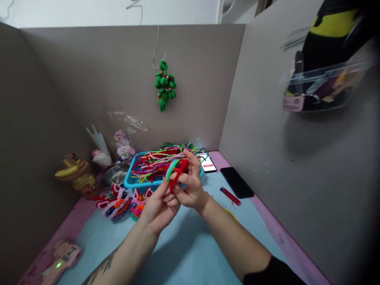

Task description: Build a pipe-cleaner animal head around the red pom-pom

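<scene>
Grip | left hand (162,206): thumb and fingertips pinched on red-and-green fuzzy piece (172,168) | right hand (190,185): thumb and fingers clamped on its red part, index raised | piece held before blue basket (148,185)

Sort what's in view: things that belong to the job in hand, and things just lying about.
Likely in the job:
red piece, held in the left hand and right hand
coloured strands
blue basket holding them

Likely just lying about:
black phone
lit phone
pink device
</scene>
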Demonstrator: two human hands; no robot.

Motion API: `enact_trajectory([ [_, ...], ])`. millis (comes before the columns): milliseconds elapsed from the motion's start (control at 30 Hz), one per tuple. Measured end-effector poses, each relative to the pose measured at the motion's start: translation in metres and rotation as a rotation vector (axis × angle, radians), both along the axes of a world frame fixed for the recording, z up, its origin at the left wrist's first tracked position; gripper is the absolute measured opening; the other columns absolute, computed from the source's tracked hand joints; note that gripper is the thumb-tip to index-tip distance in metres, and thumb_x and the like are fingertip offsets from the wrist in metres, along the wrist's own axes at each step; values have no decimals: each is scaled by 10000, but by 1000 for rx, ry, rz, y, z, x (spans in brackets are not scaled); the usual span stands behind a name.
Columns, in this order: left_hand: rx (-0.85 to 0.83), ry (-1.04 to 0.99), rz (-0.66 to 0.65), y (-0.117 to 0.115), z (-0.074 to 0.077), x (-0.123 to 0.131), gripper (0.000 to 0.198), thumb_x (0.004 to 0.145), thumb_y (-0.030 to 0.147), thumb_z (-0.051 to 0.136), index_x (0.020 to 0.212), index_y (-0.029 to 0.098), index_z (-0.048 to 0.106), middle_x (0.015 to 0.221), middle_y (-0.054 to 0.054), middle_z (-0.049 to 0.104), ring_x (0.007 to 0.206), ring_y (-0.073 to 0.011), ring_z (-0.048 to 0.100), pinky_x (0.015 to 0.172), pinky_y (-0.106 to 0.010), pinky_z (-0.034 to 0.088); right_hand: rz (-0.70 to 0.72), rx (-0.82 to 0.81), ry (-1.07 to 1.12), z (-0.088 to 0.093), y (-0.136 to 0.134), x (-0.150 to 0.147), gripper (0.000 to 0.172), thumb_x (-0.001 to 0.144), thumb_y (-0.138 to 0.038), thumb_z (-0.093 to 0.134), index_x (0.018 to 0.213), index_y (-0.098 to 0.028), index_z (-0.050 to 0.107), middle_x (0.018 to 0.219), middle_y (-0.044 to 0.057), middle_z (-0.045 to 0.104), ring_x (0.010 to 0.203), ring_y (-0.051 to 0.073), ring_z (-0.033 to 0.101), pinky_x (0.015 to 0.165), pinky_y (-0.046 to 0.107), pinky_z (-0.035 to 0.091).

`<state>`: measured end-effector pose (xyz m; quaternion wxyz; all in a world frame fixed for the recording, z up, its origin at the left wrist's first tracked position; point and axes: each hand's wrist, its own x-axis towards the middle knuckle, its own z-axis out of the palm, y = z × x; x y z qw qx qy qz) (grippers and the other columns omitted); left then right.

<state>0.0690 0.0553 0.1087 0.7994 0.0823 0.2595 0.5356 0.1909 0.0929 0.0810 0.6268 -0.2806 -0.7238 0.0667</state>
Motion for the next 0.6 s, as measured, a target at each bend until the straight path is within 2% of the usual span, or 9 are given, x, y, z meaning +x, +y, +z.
enact_trajectory([
  [167,0,26,-21,-1,1,1,212,876,234,606,676,165,600,500,54,398,364,-3,270,333,-99,273,-13,-110,-6,4,-1,1,83,705,-307,706,787,-298,692,1483,-68,310,1282,313,414,1032,539,380],
  [400,63,12,21,2,1,0,126,875,231,609,770,166,634,522,52,446,362,-5,296,332,-106,281,15,-29,118,10,-8,-9,113,754,-204,607,818,-254,687,1545,-64,225,1302,285,415,1071,510,364],
  [500,145,33,46,5,-1,-1,114,830,222,670,751,157,619,502,68,417,368,-7,301,340,-104,286,56,-78,169,10,-8,-12,98,784,-215,593,787,-236,688,1536,-38,269,1314,273,413,1077,483,362],
  [600,232,68,66,7,-2,-3,190,729,232,771,736,145,601,479,91,366,377,-7,309,353,-103,290,122,-170,186,12,-8,-12,144,831,-300,578,796,-217,690,1531,3,296,1319,274,411,1080,455,358],
])
